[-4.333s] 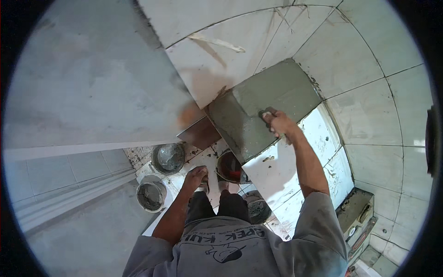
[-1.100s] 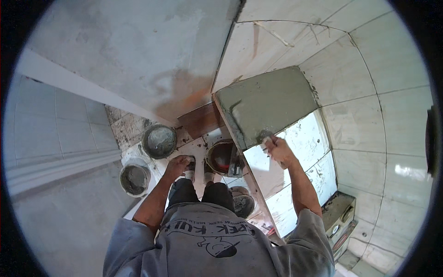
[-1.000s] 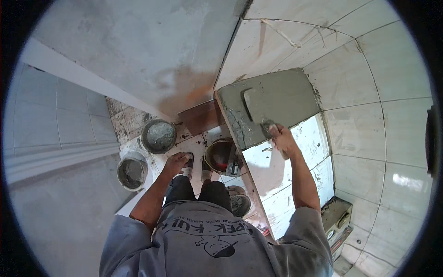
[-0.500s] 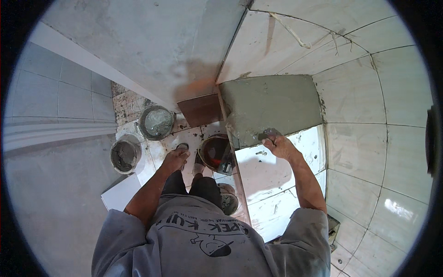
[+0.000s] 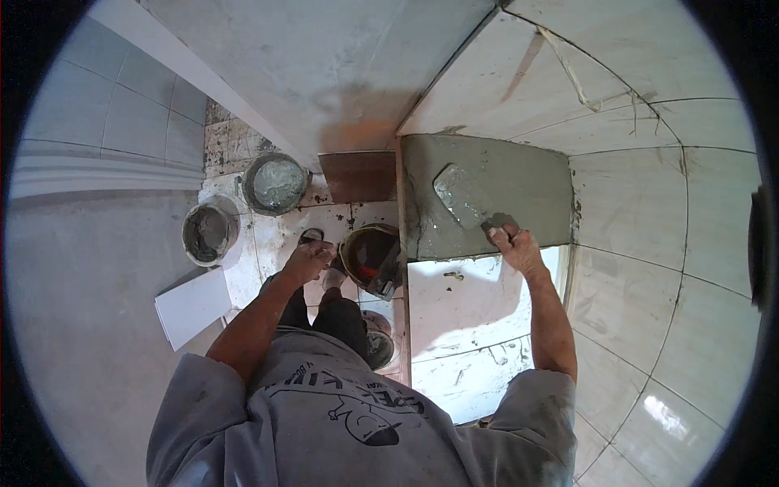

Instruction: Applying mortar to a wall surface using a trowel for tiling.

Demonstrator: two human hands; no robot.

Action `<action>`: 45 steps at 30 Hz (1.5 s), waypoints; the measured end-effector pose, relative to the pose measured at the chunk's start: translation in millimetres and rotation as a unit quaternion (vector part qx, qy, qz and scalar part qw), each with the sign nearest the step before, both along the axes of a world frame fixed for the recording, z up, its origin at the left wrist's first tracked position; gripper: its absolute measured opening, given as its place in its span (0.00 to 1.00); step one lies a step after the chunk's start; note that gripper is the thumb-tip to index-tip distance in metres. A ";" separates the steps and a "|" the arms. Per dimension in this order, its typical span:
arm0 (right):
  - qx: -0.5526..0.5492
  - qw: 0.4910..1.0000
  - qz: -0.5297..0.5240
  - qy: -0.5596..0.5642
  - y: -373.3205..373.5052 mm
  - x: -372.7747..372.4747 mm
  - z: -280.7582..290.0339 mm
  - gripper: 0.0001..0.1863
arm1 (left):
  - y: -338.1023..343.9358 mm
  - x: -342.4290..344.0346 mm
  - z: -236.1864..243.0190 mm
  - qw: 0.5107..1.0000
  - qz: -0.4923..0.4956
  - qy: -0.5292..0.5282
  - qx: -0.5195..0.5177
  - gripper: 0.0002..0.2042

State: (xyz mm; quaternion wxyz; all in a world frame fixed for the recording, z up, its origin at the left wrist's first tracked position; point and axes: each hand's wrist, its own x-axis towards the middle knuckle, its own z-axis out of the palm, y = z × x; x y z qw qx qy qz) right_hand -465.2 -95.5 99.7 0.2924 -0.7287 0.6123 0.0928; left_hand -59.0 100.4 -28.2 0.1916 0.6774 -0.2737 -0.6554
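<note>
My right hand (image 5: 517, 247) grips the handle of a trowel (image 5: 461, 196). The trowel's flat, wet blade lies over the grey mortar bed (image 5: 531, 183), which covers the far part of a raised ledge. Nearer to me, the ledge has pale tiles (image 5: 462, 321) in bright light. My left hand (image 5: 310, 261) hangs at the left with curled fingers, and nothing shows in them. Just right of it stands a bucket (image 5: 346, 258) of dark liquid with a grey, mortar-smeared tool at its rim.
Two more buckets stand at the left, one with pale wet mix (image 5: 277, 185), one with grey mortar (image 5: 209, 234). Near them leans a white panel (image 5: 195, 308). A brown board (image 5: 359, 177) stands against the far wall. Another small container (image 5: 379, 345) is beside my leg. Tiled walls (image 5: 625, 207) enclose the ledge's right side.
The trowel blade, hard to see before, now shows over the mortar, beyond my right hand. My right hand has moved slightly right. The whole view has turned a little.
</note>
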 end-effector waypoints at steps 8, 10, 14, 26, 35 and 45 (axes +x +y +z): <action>-0.037 0.997 0.065 0.035 23.8 2.8 -15.2 0.29 | 13.9 -0.1 -6.9 0.998 -0.002 -0.051 0.023 0.21; -0.052 0.995 0.077 0.031 24.6 4.4 -12.4 0.28 | 9.6 1.4 -1.6 0.999 -0.011 -0.019 0.024 0.24; -0.056 0.989 0.119 0.073 27.3 11.0 -9.4 0.25 | 2.7 -5.0 5.8 1.000 -0.004 -0.008 0.012 0.24; -0.139 0.983 0.111 0.046 26.4 16.8 -3.5 0.21 | -1.9 -7.9 2.5 0.998 -0.041 -0.036 0.013 0.24; -0.151 0.979 0.134 0.005 11.7 -5.9 12.2 0.20 | 1.8 -3.0 -10.6 0.995 -0.074 -0.064 -0.029 0.24; -0.108 0.944 0.299 0.084 -13.9 -13.1 -9.0 0.24 | 3.8 2.7 4.5 0.999 -0.014 -0.034 -0.003 0.22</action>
